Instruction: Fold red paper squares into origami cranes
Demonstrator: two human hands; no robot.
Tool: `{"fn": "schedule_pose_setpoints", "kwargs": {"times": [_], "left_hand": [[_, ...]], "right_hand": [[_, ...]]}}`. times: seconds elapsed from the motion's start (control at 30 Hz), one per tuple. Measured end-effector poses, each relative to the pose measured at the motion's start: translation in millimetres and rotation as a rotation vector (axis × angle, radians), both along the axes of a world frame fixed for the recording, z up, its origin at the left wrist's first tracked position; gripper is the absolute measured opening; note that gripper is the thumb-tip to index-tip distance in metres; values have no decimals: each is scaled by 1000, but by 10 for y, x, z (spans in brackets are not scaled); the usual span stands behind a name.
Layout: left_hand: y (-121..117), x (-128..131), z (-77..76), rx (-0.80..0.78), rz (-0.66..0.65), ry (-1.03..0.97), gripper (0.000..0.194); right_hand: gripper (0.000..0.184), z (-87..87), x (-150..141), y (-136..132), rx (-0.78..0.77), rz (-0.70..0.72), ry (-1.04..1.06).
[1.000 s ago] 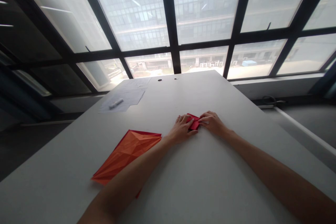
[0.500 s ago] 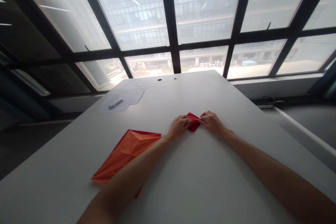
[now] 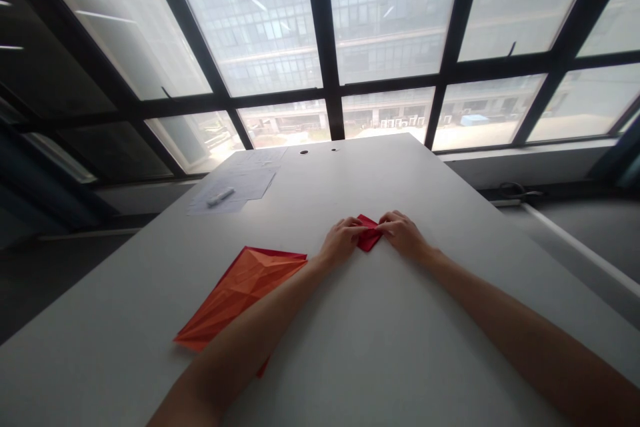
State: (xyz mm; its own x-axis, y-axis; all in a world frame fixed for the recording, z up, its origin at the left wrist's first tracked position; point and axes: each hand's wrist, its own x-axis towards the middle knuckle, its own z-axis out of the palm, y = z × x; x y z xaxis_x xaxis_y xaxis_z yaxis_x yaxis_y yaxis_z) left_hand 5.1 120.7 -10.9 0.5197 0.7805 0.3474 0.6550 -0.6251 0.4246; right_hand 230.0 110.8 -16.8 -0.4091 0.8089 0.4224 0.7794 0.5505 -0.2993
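A small folded piece of red paper (image 3: 369, 240) lies on the white table between my two hands. My left hand (image 3: 343, 239) grips its left side, the fingers closed on the paper. From the other side, my right hand (image 3: 401, 232) pinches the right edge with thumb and fingertips. Part of the paper is hidden under my fingers. Orange and red creased sheets (image 3: 245, 283) lie to the left, partly covered by my left forearm.
On the far left of the white table (image 3: 350, 180) are several printed sheets (image 3: 253, 183), with a small whitish object (image 3: 221, 197) on top. Two round holes are near the table's far edge. Large dark-framed windows (image 3: 325, 33) stand beyond it.
My right hand has shifted very slightly to the left along the red paper. My left hand and the orange sheets look nearly the same.
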Motion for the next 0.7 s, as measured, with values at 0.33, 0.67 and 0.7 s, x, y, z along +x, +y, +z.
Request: {"fn": "schedule_pose_setpoints", "kwargs": {"times": [0.33, 0.67, 0.7], "left_hand": [[-50, 30, 69, 29, -151, 42, 45], [-8, 4, 30, 107, -189, 140, 39], [-7, 6, 28, 110, -188, 139, 39]], "right_hand": [[34, 93, -52, -102, 0, -5, -200], [43, -80, -94, -147, 23, -317, -179], [46, -97, -94, -138, -3, -332, -163]]}}
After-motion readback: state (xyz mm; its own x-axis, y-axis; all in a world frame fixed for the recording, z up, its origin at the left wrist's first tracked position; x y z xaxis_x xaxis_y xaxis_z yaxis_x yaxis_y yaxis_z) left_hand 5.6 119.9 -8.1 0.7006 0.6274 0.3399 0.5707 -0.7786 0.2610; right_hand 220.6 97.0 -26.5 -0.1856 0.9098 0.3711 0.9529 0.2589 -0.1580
